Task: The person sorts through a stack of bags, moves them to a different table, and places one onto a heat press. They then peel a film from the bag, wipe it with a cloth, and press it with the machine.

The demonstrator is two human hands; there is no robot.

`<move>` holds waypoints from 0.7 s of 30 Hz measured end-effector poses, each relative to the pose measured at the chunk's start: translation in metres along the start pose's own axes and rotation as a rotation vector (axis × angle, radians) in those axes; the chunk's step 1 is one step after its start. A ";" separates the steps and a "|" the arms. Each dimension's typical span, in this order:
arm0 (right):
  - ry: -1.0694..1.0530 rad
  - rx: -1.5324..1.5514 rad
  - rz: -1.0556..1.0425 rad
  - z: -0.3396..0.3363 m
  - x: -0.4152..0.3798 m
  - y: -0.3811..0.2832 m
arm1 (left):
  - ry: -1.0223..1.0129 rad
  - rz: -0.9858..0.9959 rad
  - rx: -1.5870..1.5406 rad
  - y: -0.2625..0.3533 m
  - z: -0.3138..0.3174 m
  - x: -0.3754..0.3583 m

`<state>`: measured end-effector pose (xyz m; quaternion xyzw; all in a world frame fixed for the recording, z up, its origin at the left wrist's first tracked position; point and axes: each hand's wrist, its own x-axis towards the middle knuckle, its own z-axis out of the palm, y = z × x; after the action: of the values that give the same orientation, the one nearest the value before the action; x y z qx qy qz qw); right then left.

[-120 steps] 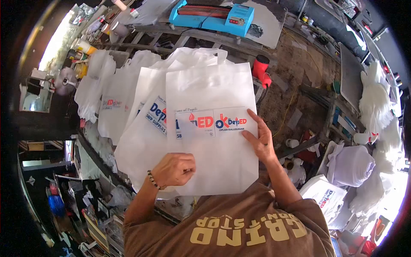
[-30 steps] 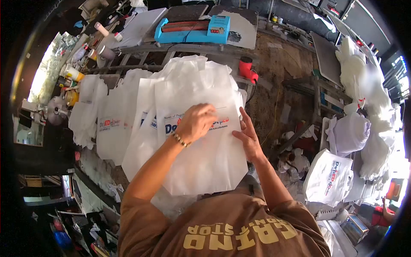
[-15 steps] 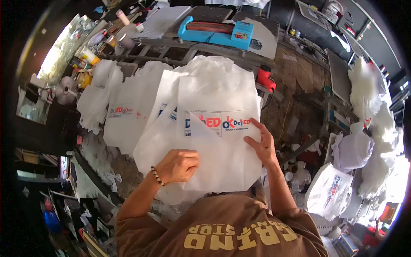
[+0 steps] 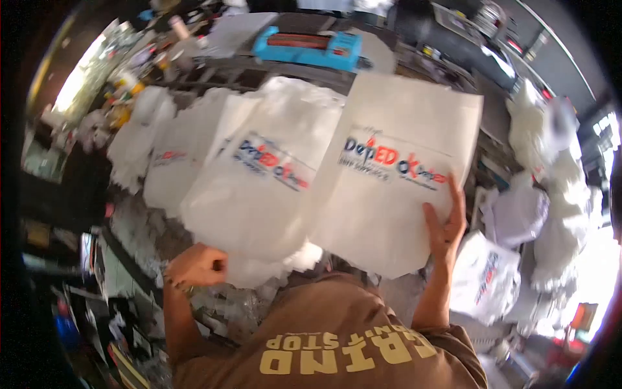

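Note:
A flat white printed bag (image 4: 395,117) with red and blue "DepED OK" lettering is raised at a tilt right of centre. My right hand (image 4: 447,227) grips its right side, thumb and forefinger spread across the front; the other fingers are partly hidden. Left of it, a stack of similar white printed bags (image 4: 259,214) lies overlapping. My left hand (image 4: 197,264), a beaded bracelet at its wrist, is curled closed beside the stack's lower left edge. Blur hides whether anything is between its fingers.
More white bags (image 4: 172,175) lie in overlapping piles to the left. A blue machine (image 4: 308,50) stands on the far table. At right are a printed white bag (image 4: 486,279), a wrapped white roll (image 4: 518,211) and hanging white bundles (image 4: 564,188).
The top bag has moved right and up with my right hand, uncovering another printed bag on the stack. My left hand has moved left, off the bags' middle.

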<state>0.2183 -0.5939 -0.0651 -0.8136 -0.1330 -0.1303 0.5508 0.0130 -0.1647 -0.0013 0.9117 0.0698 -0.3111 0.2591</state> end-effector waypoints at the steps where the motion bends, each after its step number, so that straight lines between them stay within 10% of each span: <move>1: 0.122 -0.039 0.031 -0.033 -0.015 0.012 | 0.046 0.038 -0.044 -0.006 0.005 -0.002; 11: 1.050 0.141 0.330 -0.255 -0.245 0.233 | 0.103 -0.037 -0.172 0.016 0.011 -0.015; 17: 1.131 -0.214 0.607 -0.274 -0.319 0.397 | 0.018 -0.137 -0.190 -0.019 0.027 -0.048; 21: 1.118 -0.218 0.782 -0.273 -0.306 0.373 | -0.256 -0.457 -0.204 -0.053 0.081 -0.047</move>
<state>0.0495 -1.0040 -0.3978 -0.6632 0.4879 -0.3345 0.4585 -0.0828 -0.1595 -0.0507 0.7948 0.2712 -0.4656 0.2792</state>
